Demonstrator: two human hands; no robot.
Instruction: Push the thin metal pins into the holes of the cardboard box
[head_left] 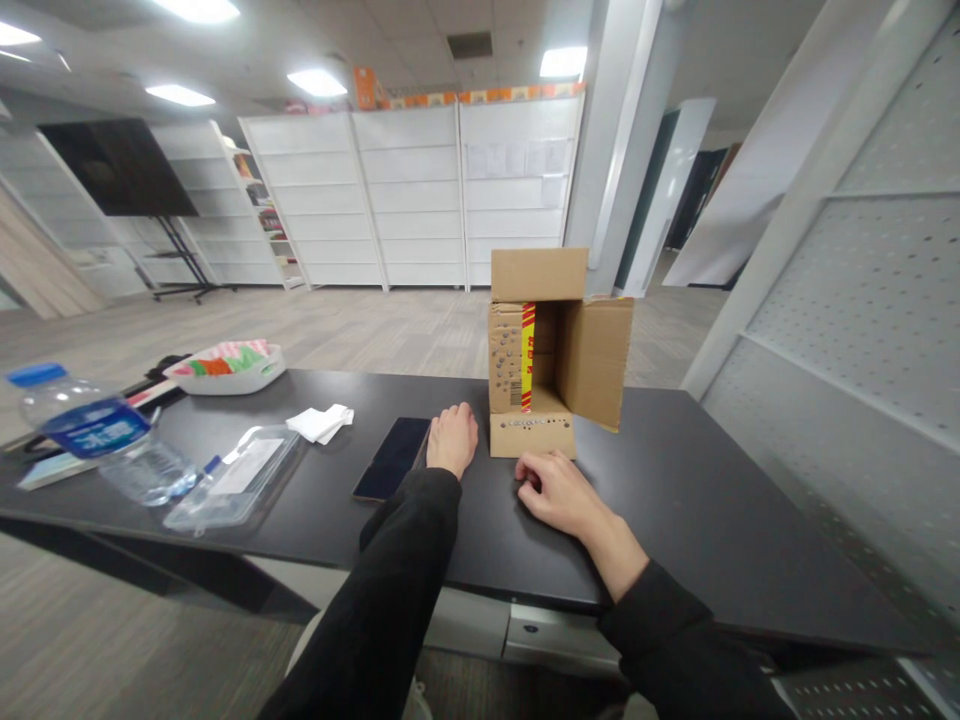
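Note:
An upright cardboard box (502,350) stands on the dark desk with its front toward me. Its top, right and bottom flaps are spread out, and the left one carries yellow-and-red tape (528,355) and small round metallic pieces. More such pieces sit in a row on the bottom flap (532,440). Left of the box, my left hand (452,440) rests on the desk beside a dark phone or tablet (392,458), fingers bent under. My right hand (559,492) lies loosely curled just in front of the bottom flap. Neither hand shows anything in it.
On the left are a water bottle (105,430), a clear plastic case (244,480), a folded white tissue (321,423) and a white basket (259,375) of colourful packets. A perforated white panel (862,320) borders the desk's right side.

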